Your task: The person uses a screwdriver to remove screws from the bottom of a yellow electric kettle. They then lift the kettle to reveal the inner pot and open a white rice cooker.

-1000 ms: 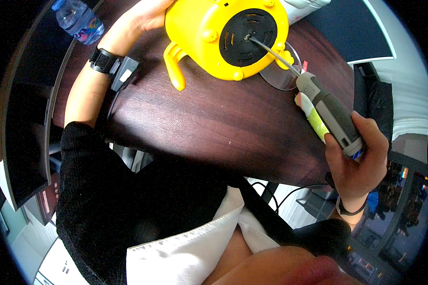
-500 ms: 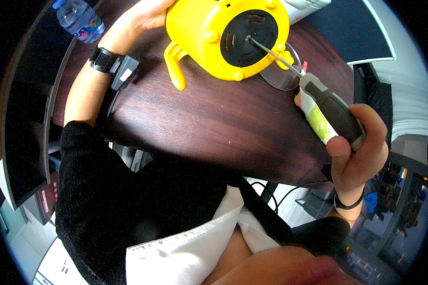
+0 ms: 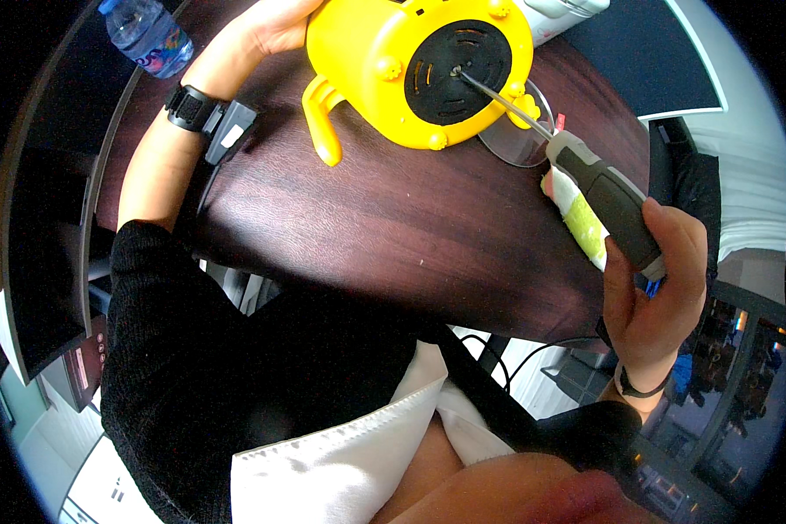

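A yellow small appliance (image 3: 349,61) with a curved arm-like piece lies on its side at the far part of the table. Its underside faces me, showing a round black plate (image 3: 432,96) with slots and small yellow feet around it. My left hand (image 3: 279,24) grips the appliance's left side, its fingertips hidden. In my right hand (image 3: 659,293) is a screwdriver (image 3: 607,196) with a thick grey handle, held by its rear end between thumb and fingers. The metal shaft slants up and left, its tip at the middle of the black plate.
A dark wood-grain table (image 3: 341,227) curves in front of me. Behind the screwdriver are a clear round disc (image 3: 520,153) and a white-and-green strip (image 3: 582,223). A water bottle (image 3: 153,44) is at the far left, a white container (image 3: 555,17) and a dark screen (image 3: 642,52) at the far right.
My right hand's fingers have shifted on the screwdriver's handle, and the handle has turned slightly. The tip stays on the black plate; my left hand and the appliance have hardly moved.
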A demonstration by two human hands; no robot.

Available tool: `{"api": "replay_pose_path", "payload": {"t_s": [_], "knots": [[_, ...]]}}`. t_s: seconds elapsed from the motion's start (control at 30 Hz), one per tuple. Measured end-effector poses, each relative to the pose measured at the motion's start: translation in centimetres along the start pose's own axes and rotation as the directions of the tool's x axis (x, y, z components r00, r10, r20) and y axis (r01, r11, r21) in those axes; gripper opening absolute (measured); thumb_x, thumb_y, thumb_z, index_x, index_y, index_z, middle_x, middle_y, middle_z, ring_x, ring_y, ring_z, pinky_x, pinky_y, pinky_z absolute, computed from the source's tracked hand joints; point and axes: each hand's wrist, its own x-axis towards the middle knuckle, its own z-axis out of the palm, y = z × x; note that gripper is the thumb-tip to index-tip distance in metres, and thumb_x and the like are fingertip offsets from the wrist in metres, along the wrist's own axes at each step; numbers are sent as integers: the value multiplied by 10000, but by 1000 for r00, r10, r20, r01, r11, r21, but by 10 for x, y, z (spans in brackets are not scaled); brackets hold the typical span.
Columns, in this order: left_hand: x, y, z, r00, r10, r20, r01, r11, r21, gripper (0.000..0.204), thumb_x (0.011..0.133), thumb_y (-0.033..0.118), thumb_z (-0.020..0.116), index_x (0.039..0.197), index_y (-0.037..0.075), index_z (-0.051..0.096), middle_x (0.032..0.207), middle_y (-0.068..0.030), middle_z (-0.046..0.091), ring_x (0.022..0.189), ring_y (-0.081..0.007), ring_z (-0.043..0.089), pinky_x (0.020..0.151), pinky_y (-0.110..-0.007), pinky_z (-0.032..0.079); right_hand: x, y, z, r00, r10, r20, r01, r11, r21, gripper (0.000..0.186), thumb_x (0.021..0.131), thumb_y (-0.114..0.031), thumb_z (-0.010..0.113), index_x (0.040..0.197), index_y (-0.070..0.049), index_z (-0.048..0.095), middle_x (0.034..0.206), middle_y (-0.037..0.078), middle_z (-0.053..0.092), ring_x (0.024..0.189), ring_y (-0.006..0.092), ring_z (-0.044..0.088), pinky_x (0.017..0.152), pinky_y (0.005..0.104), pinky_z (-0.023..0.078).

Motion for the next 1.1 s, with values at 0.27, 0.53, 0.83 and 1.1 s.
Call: {"api": "replay_pose_path", "payload": {"t_s": [0.27,0.53,0.83,1.1], "knots": [[-1,-2,3,1000,-5,3,5,1000,-20,376,921,130,605,1250,-37,532,1213,-154,607,1054,-208,618,899,-326,544,-1,1,-1,1000,-20,-3,20,999,26,336,721,-93,755,1038,-63,648,950,141,606,783,332,647,668,364,527],[-2,-2,6,1000,-2,-26,1,999,-52,373,924,131,604,1248,-38,534,1203,-153,612,1044,-212,622,898,-326,544,0,0,-4,998,-57,-13,57,998,-3,367,701,-70,759,1052,-68,654,954,129,605,795,318,645,669,353,526],[-2,-3,2,1000,7,-28,-7,1000,-16,367,939,138,580,1258,-37,526,1216,-157,606,1061,-217,617,914,-330,533,1,-3,-5,999,-44,-7,44,999,-12,364,712,-123,776,1051,-61,656,901,121,621,743,310,649,645,351,526],[0,-2,-4,998,9,-55,-8,1000,12,377,950,157,564,1263,-46,516,1229,-169,597,1065,-213,615,909,-338,541,0,-5,-10,996,-6,91,16,994,-111,518,663,-356,828,1006,-25,625,830,115,642,672,305,633,600,337,504]]}}
